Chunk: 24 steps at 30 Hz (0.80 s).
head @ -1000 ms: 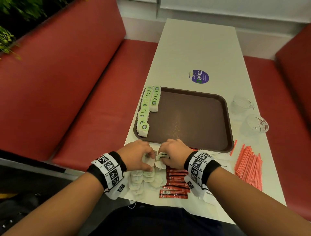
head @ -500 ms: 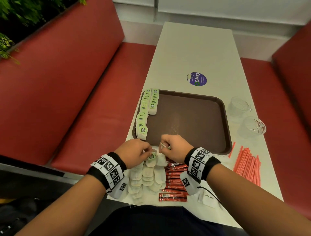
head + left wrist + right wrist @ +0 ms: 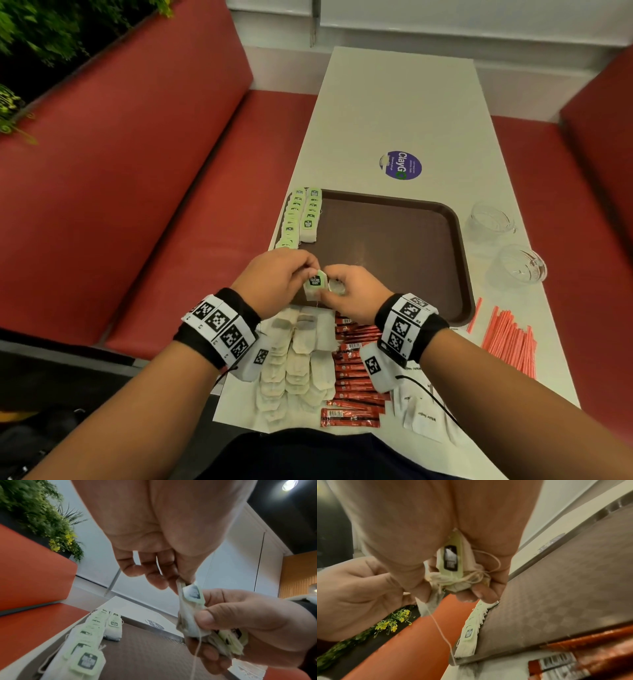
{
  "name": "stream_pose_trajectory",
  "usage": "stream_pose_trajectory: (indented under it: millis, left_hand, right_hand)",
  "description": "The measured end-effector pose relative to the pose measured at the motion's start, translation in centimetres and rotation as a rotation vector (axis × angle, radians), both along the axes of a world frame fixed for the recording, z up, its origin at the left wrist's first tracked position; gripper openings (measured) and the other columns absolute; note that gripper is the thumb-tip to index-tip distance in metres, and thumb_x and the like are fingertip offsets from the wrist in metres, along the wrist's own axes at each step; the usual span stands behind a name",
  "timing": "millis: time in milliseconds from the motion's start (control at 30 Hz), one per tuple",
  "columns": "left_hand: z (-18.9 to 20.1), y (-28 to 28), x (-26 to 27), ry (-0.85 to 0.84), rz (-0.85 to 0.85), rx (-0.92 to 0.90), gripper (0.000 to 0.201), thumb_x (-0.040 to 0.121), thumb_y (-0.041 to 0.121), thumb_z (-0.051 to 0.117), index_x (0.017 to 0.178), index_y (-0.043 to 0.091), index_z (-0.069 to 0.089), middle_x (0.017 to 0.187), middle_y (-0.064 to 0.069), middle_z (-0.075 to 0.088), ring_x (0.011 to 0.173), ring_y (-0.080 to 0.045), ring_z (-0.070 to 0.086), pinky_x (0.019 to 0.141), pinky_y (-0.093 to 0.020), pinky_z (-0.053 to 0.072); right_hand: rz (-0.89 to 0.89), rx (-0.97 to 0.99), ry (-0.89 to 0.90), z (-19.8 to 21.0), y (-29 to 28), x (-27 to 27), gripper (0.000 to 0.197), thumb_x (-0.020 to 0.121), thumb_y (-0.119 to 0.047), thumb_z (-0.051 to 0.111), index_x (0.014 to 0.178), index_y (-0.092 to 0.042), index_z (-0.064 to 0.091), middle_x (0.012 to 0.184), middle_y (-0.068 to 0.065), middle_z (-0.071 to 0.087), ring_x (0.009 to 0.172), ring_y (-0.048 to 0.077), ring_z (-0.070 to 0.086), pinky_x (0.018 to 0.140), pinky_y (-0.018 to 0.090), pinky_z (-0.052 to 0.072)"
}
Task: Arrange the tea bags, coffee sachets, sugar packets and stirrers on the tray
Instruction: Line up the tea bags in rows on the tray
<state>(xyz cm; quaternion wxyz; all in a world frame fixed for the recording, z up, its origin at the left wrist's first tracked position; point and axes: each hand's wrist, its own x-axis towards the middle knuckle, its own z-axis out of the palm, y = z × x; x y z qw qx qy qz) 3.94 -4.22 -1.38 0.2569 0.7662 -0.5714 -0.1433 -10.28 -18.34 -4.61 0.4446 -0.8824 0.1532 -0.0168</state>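
Two rows of tea bags (image 3: 301,219) already line the left edge of the brown tray (image 3: 394,246). The right hand (image 3: 356,291) clutches a small bunch of bags over the tray's near edge while the left hand (image 3: 274,277) pinches one tea bag (image 3: 315,286) off it. More bags, the red coffee sachets (image 3: 356,377), white sugar packets (image 3: 421,411) and pink stirrers (image 3: 510,339) wait on the table (image 3: 394,113).

Café booth: red benches (image 3: 144,192), long white table (image 3: 394,113), tray (image 3: 459,274).

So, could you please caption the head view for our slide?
Both hands, left hand and right hand, hold tea bags above the brown tray.
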Motion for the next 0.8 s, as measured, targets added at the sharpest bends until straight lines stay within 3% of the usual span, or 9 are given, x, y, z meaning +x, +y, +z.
stream_pose_trajectory:
  millis: [100, 167, 300, 400, 500, 567, 667, 800]
  left_hand:
    - [-0.1, -0.3, -0.2, 0.188, 0.081, -0.08, 0.011, 0.091, 0.03, 0.069, 0.102, 0.027, 0.068, 0.088, 0.012, 0.066, 0.08, -0.007, 0.059, 0.076, -0.023, 0.048]
    - [-0.6, -0.6, -0.1, 0.245, 0.097, -0.038, 0.015, 0.088, 0.03, 0.073, 0.103, 0.027, 0.069, 0.085, 0.012, 0.067, 0.078, -0.006, 0.06, 0.074, -0.024, 0.049]
    - [-1.6, -1.4, 0.8, 0.225, 0.111, 0.011, 0.006, 0.091, 0.025, 0.07, 0.093, 0.03, 0.069, 0.081, 0.014, 0.067, 0.077, -0.001, 0.059, 0.072, -0.023, 0.047]
    - [-2.0, -2.6, 2.4, 0.161, 0.197, 0.039, 0.006, 0.092, 0.026, 0.068, 0.087, 0.03, 0.068, 0.073, 0.011, 0.064, 0.071, -0.007, 0.059, 0.066, -0.026, 0.047]
    - [-2.6, -4.4, 4.8, 0.074, 0.275, 0.167, 0.015, 0.093, 0.032, 0.066, 0.079, 0.032, 0.06, 0.07, 0.012, 0.058, 0.067, -0.009, 0.056, 0.062, -0.027, 0.043]
    - [-3.3, -5.8, 6.2, 0.065, 0.302, 0.231, 0.007, 0.092, 0.034, 0.068, 0.089, 0.029, 0.064, 0.076, 0.013, 0.059, 0.075, -0.014, 0.059, 0.068, -0.028, 0.045]
    - [-4.5, -7.9, 7.6, 0.112, 0.344, 0.283, 0.021, 0.089, 0.03, 0.072, 0.107, 0.026, 0.063, 0.087, 0.011, 0.063, 0.085, -0.014, 0.061, 0.076, -0.029, 0.048]
    - [-6.0, -10.4, 8.7, 0.174, 0.442, 0.29, 0.027, 0.083, 0.027, 0.079, 0.098, 0.026, 0.055, 0.082, 0.007, 0.068, 0.08, -0.013, 0.064, 0.073, -0.031, 0.052]
  right_hand:
    - [-0.057, 0.056, -0.031, 0.3, -0.5, 0.3, 0.015, 0.09, -0.025, 0.068, 0.077, -0.021, 0.061, 0.071, -0.007, 0.058, 0.065, 0.007, 0.053, 0.061, 0.029, 0.044]
    - [-0.074, 0.081, -0.036, 0.3, -0.9, 0.5, 0.021, 0.09, -0.033, 0.068, 0.081, -0.015, 0.062, 0.072, -0.002, 0.06, 0.065, 0.013, 0.054, 0.062, 0.036, 0.047]
    - [-0.094, 0.096, 0.012, -0.1, -1.6, 0.7, 0.018, 0.086, -0.033, 0.075, 0.092, -0.02, 0.063, 0.078, -0.007, 0.062, 0.067, 0.009, 0.055, 0.063, 0.031, 0.047]
    - [-0.112, 0.046, 0.083, -0.2, -2.3, 0.5, 0.04, 0.078, -0.024, 0.081, 0.106, -0.022, 0.053, 0.09, -0.009, 0.057, 0.074, 0.005, 0.053, 0.066, 0.025, 0.045]
    - [-0.153, 0.084, 0.122, -0.2, -2.7, 0.1, 0.048, 0.077, -0.01, 0.078, 0.11, -0.019, 0.044, 0.094, -0.004, 0.055, 0.071, 0.011, 0.054, 0.064, 0.031, 0.049]
    - [-0.186, 0.114, 0.136, -0.4, -2.8, -0.1, 0.046, 0.077, -0.004, 0.073, 0.107, -0.017, 0.041, 0.094, 0.003, 0.057, 0.067, 0.014, 0.055, 0.06, 0.034, 0.05]
    - [-0.217, 0.124, 0.153, -0.5, -3.0, -0.2, 0.042, 0.077, -0.003, 0.069, 0.103, -0.016, 0.039, 0.089, 0.008, 0.058, 0.064, 0.015, 0.052, 0.057, 0.037, 0.047]
    - [-0.253, 0.137, 0.129, -0.5, -3.1, 0.1, 0.036, 0.081, -0.009, 0.066, 0.101, -0.017, 0.038, 0.09, 0.017, 0.063, 0.065, 0.026, 0.057, 0.062, 0.046, 0.049]
